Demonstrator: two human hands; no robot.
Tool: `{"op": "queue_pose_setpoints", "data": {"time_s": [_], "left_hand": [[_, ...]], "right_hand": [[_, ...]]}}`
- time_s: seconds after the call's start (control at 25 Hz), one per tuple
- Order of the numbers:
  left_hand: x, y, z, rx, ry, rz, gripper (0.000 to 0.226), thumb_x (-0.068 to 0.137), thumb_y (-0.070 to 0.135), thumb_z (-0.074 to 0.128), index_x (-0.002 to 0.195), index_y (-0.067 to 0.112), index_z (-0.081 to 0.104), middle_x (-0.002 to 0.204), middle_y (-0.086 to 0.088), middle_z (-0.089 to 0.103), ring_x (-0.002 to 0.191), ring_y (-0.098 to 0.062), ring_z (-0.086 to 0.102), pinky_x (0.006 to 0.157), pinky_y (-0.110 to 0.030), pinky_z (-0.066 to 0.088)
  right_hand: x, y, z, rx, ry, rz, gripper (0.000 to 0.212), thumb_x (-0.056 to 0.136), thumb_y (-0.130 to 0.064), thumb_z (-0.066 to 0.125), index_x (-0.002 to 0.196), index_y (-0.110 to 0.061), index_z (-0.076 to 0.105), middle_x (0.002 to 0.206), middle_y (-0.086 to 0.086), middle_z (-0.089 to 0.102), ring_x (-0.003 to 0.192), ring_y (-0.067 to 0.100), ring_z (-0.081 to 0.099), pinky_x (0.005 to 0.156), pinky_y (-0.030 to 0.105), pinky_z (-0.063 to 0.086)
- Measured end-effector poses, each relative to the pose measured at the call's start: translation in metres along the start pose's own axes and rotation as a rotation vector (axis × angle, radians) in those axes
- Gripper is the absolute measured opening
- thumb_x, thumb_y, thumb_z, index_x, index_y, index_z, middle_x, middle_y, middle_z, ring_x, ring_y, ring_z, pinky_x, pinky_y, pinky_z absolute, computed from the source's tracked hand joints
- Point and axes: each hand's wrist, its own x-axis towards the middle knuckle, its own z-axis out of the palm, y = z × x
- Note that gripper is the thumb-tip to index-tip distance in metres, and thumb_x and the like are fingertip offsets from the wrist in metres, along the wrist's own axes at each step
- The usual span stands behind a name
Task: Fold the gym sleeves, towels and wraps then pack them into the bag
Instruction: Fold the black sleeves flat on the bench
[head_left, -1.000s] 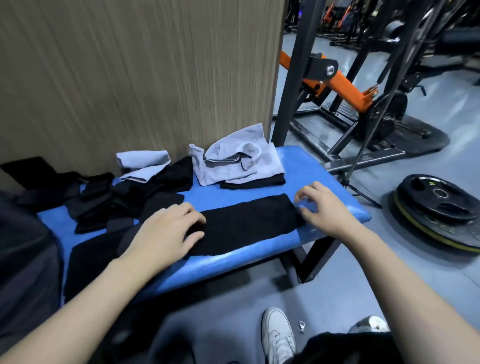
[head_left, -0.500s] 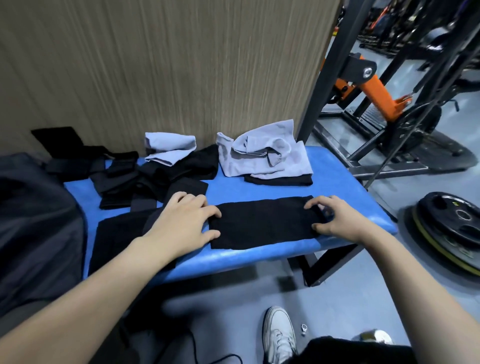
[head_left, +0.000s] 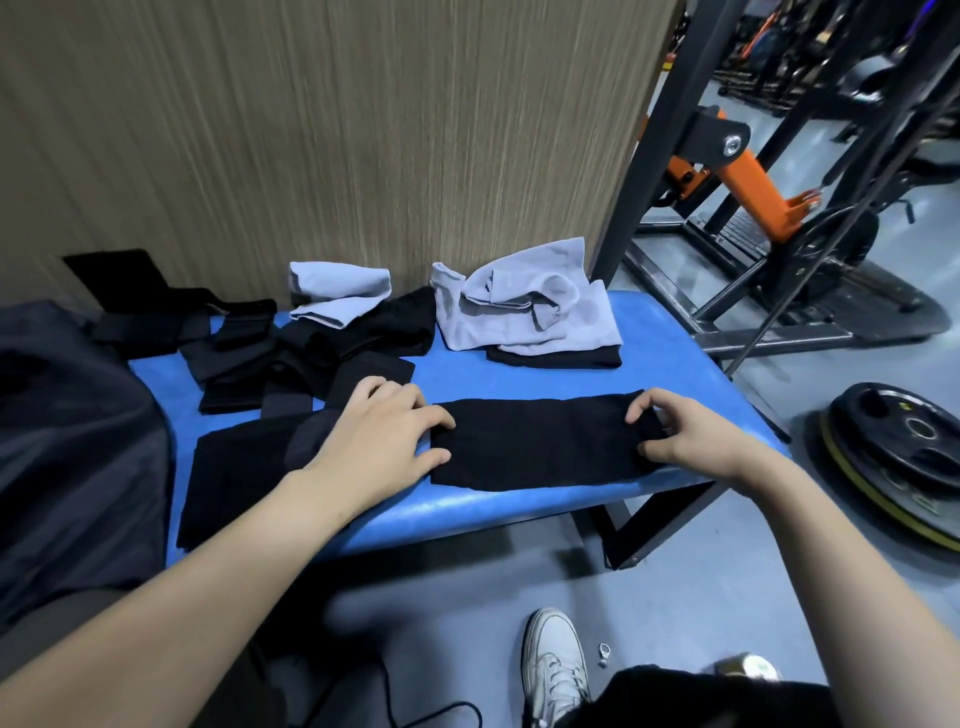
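A long black sleeve (head_left: 535, 441) lies flat along the front of the blue bench (head_left: 670, 374). My left hand (head_left: 379, 436) presses flat on its left end. My right hand (head_left: 685, 441) pinches its right end between thumb and curled fingers. Behind lie a grey towel (head_left: 524, 301) crumpled on a folded black piece (head_left: 556, 358), a smaller folded grey towel (head_left: 337, 291), and a heap of black wraps (head_left: 249, 353). Another black cloth (head_left: 234, 478) lies flat at the front left. The dark bag (head_left: 67, 447) fills the left edge.
A wood-grain wall (head_left: 311, 130) stands right behind the bench. A black rack post (head_left: 654, 135) and an orange machine arm (head_left: 748, 187) stand at the right. Weight plates (head_left: 904, 452) lie on the grey floor, right of the bench. My white shoe (head_left: 556, 670) is below.
The view has shifted left, bringing the bag further in. My right hand has closed its thumb and fingers on the sleeve's right end. My left hand stays pressed on the left end.
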Motion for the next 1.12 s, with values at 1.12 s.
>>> {"op": "queue_pose_setpoints", "data": {"time_s": [1.12], "left_hand": [[0.0,0.0,0.002,-0.07,-0.065,-0.033,0.046,0.086,0.051,0.062,0.121,0.023,0.05,0.115,0.008,0.055,0.107,-0.016,0.052,0.102,-0.036,0.03]], "right_hand": [[0.017,-0.133,0.121,-0.138,-0.085,-0.311,0.037,0.085,-0.02,0.07,0.117,-0.027,0.052,0.081,-0.002,0.062,0.062,0.001,0.052,0.064,0.02,0.042]]}}
